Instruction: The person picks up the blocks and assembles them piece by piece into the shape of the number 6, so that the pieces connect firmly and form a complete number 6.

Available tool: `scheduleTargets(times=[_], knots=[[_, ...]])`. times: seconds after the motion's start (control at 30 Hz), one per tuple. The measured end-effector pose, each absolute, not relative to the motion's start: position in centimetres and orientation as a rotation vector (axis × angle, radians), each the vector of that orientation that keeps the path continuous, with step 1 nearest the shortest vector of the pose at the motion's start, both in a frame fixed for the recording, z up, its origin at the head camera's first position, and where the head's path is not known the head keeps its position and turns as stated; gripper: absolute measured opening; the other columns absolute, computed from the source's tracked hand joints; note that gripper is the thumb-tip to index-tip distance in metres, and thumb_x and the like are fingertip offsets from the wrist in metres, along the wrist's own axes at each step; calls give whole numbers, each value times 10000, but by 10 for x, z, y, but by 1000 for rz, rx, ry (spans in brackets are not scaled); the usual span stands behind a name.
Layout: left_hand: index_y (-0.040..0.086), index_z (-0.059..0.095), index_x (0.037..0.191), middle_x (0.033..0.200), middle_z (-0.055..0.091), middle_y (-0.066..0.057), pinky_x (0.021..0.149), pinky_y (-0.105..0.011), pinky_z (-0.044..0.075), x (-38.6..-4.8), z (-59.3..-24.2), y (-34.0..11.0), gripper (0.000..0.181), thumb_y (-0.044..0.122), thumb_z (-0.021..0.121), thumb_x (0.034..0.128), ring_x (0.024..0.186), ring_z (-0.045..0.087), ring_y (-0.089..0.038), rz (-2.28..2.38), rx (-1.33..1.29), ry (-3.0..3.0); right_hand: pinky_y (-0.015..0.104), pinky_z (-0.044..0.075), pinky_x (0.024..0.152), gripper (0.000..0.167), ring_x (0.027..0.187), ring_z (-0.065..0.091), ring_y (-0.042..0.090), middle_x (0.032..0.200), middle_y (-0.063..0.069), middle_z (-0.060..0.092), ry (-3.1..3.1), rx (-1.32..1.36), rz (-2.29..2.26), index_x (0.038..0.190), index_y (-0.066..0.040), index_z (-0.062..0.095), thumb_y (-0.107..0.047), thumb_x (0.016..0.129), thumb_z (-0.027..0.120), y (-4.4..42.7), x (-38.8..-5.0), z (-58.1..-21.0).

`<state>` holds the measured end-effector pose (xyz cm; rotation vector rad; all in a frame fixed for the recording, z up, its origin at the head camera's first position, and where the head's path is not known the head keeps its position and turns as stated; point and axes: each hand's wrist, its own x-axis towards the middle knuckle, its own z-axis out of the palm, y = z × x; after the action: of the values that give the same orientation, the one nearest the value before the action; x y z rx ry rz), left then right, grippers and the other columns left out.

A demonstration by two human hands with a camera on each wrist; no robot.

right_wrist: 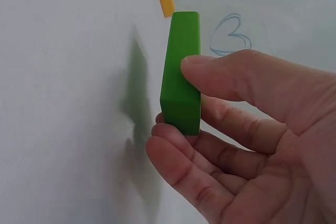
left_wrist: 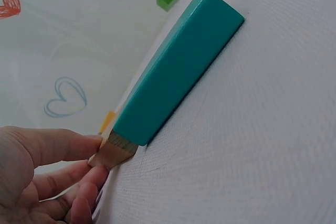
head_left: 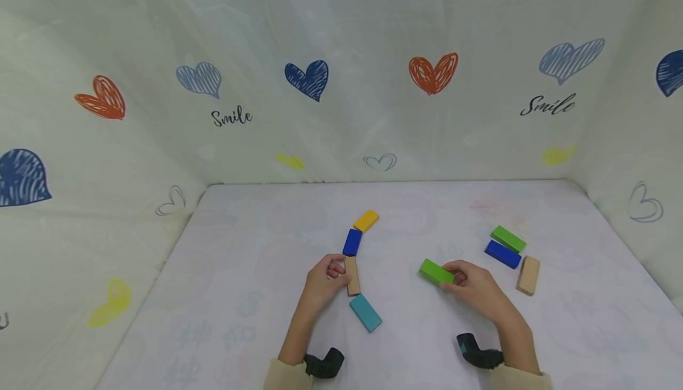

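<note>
A chain of blocks curves along the table: a yellow block (head_left: 366, 220), a blue block (head_left: 352, 242), a plain wooden block (head_left: 352, 276) and a teal block (head_left: 366, 313). My left hand (head_left: 324, 283) holds the wooden block from its left side with thumb and fingers, as the left wrist view also shows; the teal block (left_wrist: 181, 69) is beside its near end. To the right, my right hand (head_left: 475, 286) pinches a green block (head_left: 435, 272). In the right wrist view this green block (right_wrist: 182, 69) is off the table, its shadow beside it.
At the right lie another green block (head_left: 508, 239), a second blue block (head_left: 503, 254) and a second wooden block (head_left: 528, 275), close together. A white cloth printed with hearts (head_left: 306, 80) hangs behind the white table (head_left: 256, 218) and at both sides.
</note>
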<state>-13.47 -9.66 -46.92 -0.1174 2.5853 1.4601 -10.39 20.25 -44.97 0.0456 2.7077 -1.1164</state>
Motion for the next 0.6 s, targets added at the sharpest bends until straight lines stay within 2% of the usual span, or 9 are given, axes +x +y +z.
scheduleTargets(times=[0.43,0.6], knots=[[73,579,1181,897,581,-40,698,-271,413,-135,-470,-97,392,117,679,805,828,498,-162,1460,-106,2578,210,460,649,377,789,534,130,949,42,613,2605,-110,-1246,1116,-32,594,-154,783,722,190,-103,-446],[75,583,1176,890,577,-38,692,-270,406,-135,-470,-97,392,117,681,799,824,489,-163,1469,-111,2577,212,451,640,369,771,528,132,905,35,607,2555,-174,-1260,1101,-30,597,-150,776,726,188,-103,-444]])
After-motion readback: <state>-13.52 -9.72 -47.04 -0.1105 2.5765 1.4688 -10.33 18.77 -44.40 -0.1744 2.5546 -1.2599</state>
